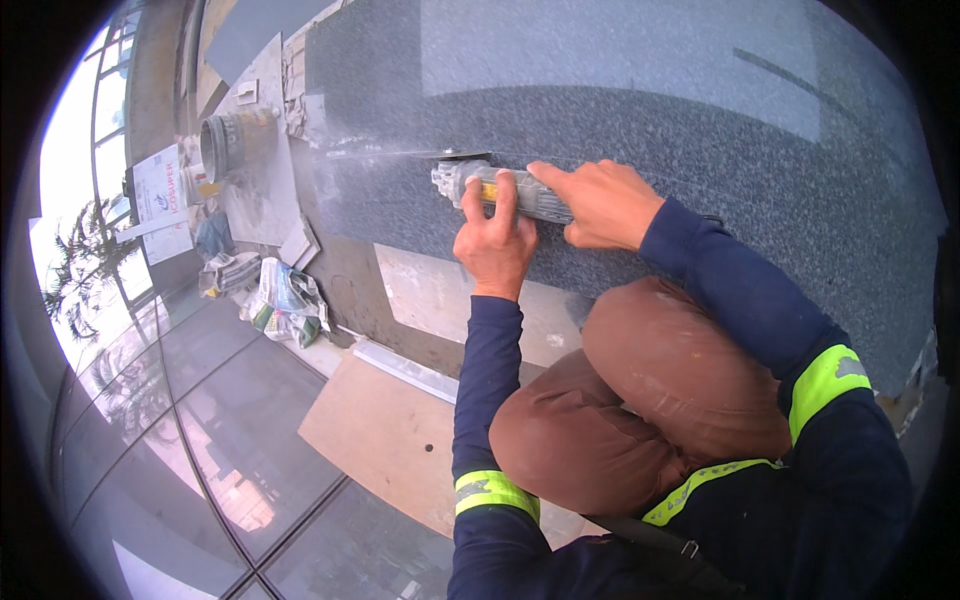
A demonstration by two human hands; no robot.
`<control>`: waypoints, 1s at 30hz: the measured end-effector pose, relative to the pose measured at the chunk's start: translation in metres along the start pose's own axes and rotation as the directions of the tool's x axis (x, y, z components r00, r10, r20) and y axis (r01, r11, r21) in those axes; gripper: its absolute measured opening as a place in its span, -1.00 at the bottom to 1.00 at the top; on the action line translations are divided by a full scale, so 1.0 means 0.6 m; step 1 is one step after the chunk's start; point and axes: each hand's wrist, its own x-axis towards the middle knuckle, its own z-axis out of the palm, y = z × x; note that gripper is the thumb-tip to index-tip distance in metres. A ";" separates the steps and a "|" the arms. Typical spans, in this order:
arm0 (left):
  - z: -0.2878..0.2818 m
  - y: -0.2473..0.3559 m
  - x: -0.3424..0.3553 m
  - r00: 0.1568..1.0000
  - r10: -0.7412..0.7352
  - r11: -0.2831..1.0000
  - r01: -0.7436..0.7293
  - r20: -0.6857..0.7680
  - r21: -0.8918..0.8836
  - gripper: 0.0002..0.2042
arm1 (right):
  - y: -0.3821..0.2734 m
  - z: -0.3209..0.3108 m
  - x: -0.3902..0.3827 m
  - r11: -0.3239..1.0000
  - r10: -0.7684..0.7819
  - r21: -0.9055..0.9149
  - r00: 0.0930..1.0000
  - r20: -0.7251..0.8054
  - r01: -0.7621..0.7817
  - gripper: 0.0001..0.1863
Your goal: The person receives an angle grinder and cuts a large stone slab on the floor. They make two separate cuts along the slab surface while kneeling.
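Note:
An angle grinder point(541, 200), grey with dust and with a yellow patch on its body, lies level over a dark speckled stone slab point(740, 150). My left hand point(497, 250) wraps round the front part of its body from below. Farther back, my right hand point(608, 205) grips the rear, its index finger stretched along the top. The thin disc point(462, 155) sits on the grinder's far side, against the slab's surface. A pale streak of dust point(375, 154) shoots leftward from it. Whether the disc has sunk into the stone cannot be made out.
At the left lie a dusty bucket point(240, 140) on its side, a printed white sheet point(160, 190) and crumpled plastic bags point(288, 300). Tan board point(385, 430) and a pale metal strip point(405, 370) lie left of my knees. Shiny dark panels point(210, 400) fill the lower left.

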 end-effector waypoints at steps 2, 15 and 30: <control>-0.004 0.008 0.000 1.000 0.009 1.000 -0.009 -0.003 -0.010 -0.31 | 0.001 -0.005 -0.011 1.000 0.016 -0.012 1.000 0.012 -0.016 -0.08; -0.017 0.032 -0.005 1.000 0.019 1.000 -0.019 0.018 -0.009 -0.29 | -0.001 -0.023 -0.044 0.998 0.036 -0.051 0.999 0.002 -0.036 -0.13; 0.006 -0.007 -0.005 0.998 -0.036 0.999 0.035 0.044 0.027 -0.27 | -0.001 0.008 0.007 1.000 0.010 0.003 1.000 0.014 -0.010 -0.10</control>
